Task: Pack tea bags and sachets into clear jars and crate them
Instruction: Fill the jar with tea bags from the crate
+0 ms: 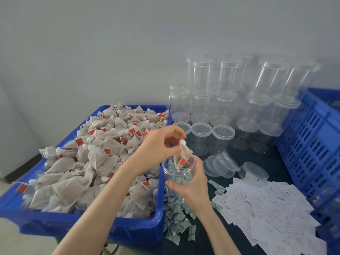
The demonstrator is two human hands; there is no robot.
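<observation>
The left hand [158, 144] pinches a tea bag [182, 159] into the sachet-filled jar [179, 173] gripped by the right hand [193, 186], beside the bag-heaped blue tub [156, 214].

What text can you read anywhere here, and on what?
Nothing can be read.
Red tags on the tea bags: light marks, too small.
White slips on the table: faint red print, blurred.
Green-and-white sachets: pattern only, no readable words.
Jars and crates: no labels seen.

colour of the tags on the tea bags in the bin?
Red, on the tea bags; head view.
</observation>
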